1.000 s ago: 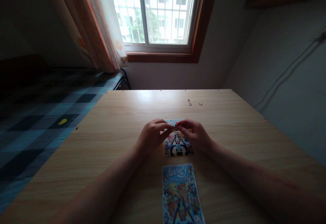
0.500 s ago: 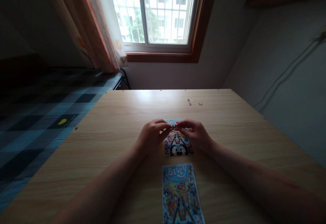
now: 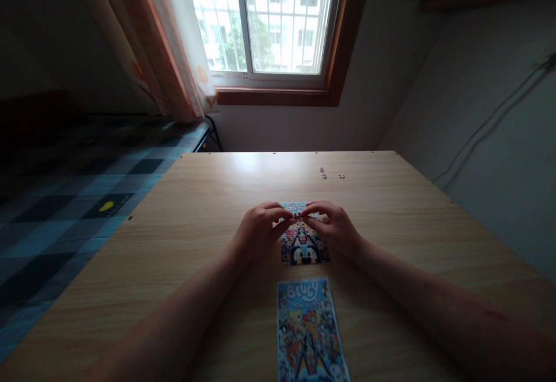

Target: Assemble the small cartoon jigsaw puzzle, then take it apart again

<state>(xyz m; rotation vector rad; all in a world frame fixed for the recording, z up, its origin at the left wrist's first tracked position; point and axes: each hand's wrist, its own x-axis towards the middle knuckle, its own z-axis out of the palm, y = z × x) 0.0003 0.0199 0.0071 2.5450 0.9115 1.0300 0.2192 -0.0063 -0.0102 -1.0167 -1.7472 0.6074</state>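
Left grip (image 3: 263, 225) and right grip (image 3: 332, 225) face each other over mid tabletop (image 3: 195, 196), thumbs (image 3: 282, 229) pinched toward forefingers (image 3: 278, 214), fingertips (image 3: 289, 215) nearly meeting. Bare forearms (image 3: 186, 301) slant inward from tabletop's near side.

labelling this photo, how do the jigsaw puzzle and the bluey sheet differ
The jigsaw puzzle lies farther off; the Bluey sheet lies nearer. The left hand and right hand partly hide the puzzle, while neither covers the sheet. The puzzle's bottom shows a blue dog face; the sheet's is out of frame. Both carry a crowded cartoon picture.
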